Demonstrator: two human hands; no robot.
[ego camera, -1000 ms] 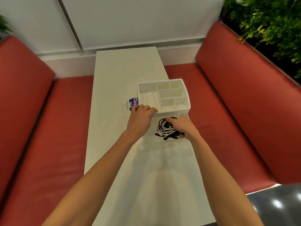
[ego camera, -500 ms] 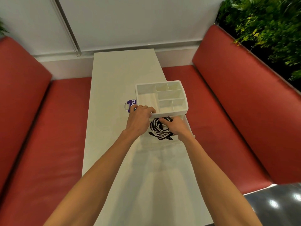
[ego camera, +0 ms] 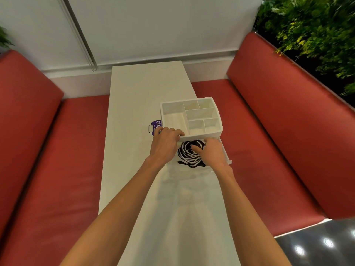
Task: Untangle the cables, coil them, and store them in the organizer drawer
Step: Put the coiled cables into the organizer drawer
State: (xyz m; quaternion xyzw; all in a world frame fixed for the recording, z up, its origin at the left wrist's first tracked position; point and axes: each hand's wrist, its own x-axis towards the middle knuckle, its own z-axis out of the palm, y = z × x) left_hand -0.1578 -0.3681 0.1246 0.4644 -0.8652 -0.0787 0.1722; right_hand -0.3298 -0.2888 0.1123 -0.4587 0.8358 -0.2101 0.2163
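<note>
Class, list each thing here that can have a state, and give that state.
Organizer: upright, top compartments empty.
Drawer: pulled open.
Cables: coiled, lying in the drawer.
Left hand: grips the organizer's front corner.
Right hand: holds the cables.
Purple container: partly hidden.

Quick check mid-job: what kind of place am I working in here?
Probably a cafe or restaurant booth: two red padded benches face each other across a narrow white table, and a wall of green foliage rises behind the right one.
</note>
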